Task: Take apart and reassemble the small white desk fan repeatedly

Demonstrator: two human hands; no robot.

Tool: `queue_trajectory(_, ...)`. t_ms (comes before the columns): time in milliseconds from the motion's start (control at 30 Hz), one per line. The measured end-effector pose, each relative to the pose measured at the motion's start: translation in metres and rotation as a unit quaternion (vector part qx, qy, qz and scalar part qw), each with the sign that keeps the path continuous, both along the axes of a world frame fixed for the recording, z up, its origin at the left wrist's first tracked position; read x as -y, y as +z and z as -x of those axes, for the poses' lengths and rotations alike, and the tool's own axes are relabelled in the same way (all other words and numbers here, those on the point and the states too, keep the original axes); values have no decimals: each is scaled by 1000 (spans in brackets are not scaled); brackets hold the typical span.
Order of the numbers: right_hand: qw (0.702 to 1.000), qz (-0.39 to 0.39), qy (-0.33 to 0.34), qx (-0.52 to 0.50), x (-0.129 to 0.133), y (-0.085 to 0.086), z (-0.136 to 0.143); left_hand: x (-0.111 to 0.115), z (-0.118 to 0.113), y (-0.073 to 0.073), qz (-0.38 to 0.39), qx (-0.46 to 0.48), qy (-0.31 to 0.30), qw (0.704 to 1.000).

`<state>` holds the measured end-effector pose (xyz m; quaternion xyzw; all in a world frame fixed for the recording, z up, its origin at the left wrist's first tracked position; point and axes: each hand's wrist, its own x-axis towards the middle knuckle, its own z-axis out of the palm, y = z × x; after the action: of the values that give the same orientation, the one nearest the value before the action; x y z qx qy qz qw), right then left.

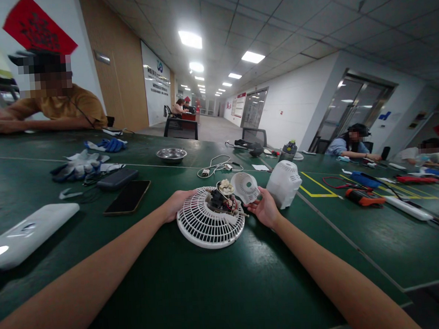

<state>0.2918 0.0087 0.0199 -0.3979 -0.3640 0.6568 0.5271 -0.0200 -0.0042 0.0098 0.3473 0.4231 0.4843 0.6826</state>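
A round white fan grille (197, 235) lies on the green table, with a dark motor (217, 200) and wires exposed at its middle. My left hand (178, 205) grips the grille's left edge. To the right of the motor, my right hand (266, 209) holds a white slotted motor cover (245, 186), tilted so that a hole in it shows. Just beyond that hand stands a white plastic housing (284, 183), apart from the grille. The fingers of both hands are partly hidden behind the parts.
A white cable (219, 165) and a metal bowl (172, 155) lie behind the grille. Left are a phone (128, 198), a dark case (117, 178), gloves (79, 167) and a white device (41, 230). An orange multimeter (363, 197) lies right. Other people sit around the table.
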Motion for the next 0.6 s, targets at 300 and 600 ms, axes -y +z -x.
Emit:
queue_trajectory(300,1000,9,-2,6,-3,-2,-2,-6,0,-6,0,7,4,1000)
queue_trajectory(600,1000,7,-1,6,-4,-3,-2,-7,3,-9,-18,4,-9,1000)
